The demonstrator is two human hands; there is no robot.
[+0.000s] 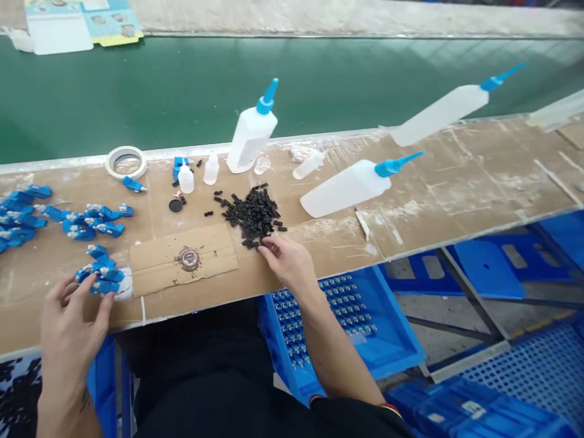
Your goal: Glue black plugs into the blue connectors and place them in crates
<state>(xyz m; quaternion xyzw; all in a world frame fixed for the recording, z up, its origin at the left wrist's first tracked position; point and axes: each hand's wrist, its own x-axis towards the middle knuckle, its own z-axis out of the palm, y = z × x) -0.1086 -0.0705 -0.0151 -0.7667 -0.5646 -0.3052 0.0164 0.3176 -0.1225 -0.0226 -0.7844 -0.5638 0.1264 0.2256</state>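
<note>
My left hand (pixel 75 319) is at a small group of blue plastic parts (pixel 103 267) near the table's front edge. Its thumb and index fingertip close around the nearest blue part; the other fingers curl beside it. At the front of a heap of small black plastic pieces (pixel 253 212), my right hand (pixel 292 263) has thumb and index finger pinched on a black piece, mostly hidden by the fingertips. Between the hands lies a cardboard strip (pixel 155 261) bearing a round dark cap-like dish (pixel 188 259) with brown smears around it.
More blue parts (pixel 86 220) lie at left, near a tape roll (pixel 126 162). Behind the heap stand a large glue bottle (pixel 250 137) and small white bottles (pixel 211 169). Another large bottle (pixel 347 188) lies tilted at right. A blue crate (pixel 392 340) sits below the table edge.
</note>
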